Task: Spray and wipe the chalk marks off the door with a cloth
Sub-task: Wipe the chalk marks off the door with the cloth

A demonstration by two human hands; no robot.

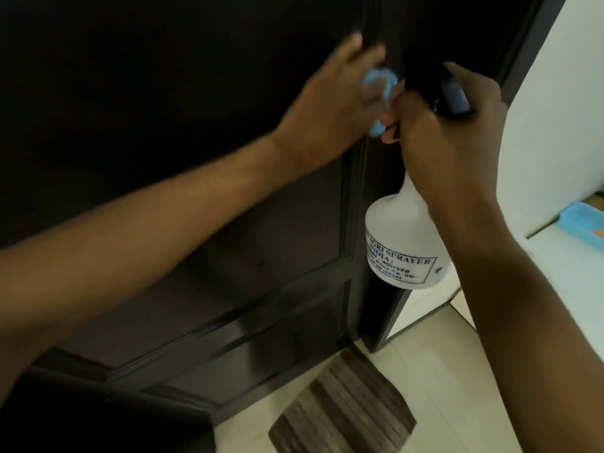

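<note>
The dark brown panelled door (163, 109) fills most of the view. My left hand (330, 106) presses a light blue cloth (152, 83) against the door near its right stile, and the hand covers most of the cloth. My right hand (447, 132) grips the dark trigger head of a white spray bottle (402, 243), which hangs below the hand close to the door's edge. The bottle's label reads "AGRI SPRAYER". No chalk marks show on the dark surface.
A striped brown doormat (343, 410) lies on the pale tiled floor at the door's foot. A white wall (555, 109) stands at the right. A light blue tray (585, 227) sits on a pale surface at the right edge.
</note>
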